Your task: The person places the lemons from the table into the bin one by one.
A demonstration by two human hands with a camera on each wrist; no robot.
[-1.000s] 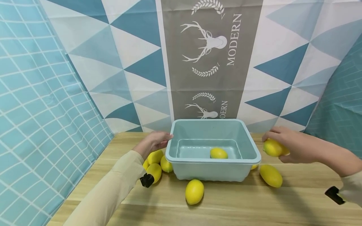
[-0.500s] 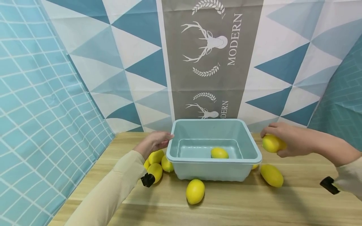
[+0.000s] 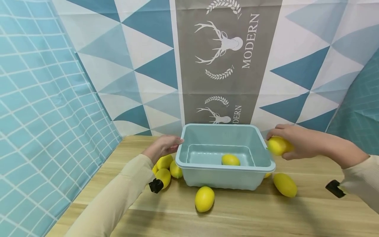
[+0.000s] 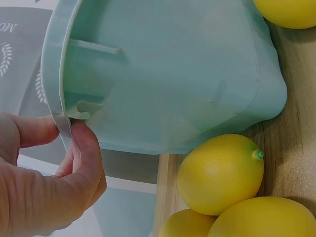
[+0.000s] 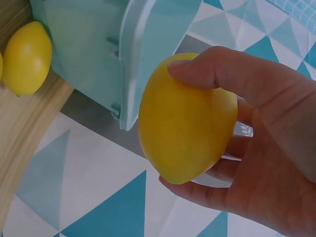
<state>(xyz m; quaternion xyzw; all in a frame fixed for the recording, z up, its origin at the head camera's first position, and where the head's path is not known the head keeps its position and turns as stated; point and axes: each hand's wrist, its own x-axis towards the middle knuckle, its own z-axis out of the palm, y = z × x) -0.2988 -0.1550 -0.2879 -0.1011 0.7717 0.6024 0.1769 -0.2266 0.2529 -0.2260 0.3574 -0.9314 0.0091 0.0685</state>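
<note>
A pale blue-green plastic basin stands on the wooden table with one lemon inside. My left hand pinches the basin's left rim between thumb and fingers, as the left wrist view shows at the rim. Off the table, beside the basin's right rim, my right hand grips another lemon, thumb on one side and fingers curled round the other. In the head view that held lemon is at about rim height, apart from or just by the edge; I cannot tell which.
Several lemons cluster left of the basin, under my left forearm. One lemon lies in front of it, another at the right, and a partly hidden lemon by its right wall. A patterned cloth hangs behind the table.
My right hand has moved left and slightly up with the lemon, closer to the basin's right rim. The left hand keeps its hold on the left rim.
</note>
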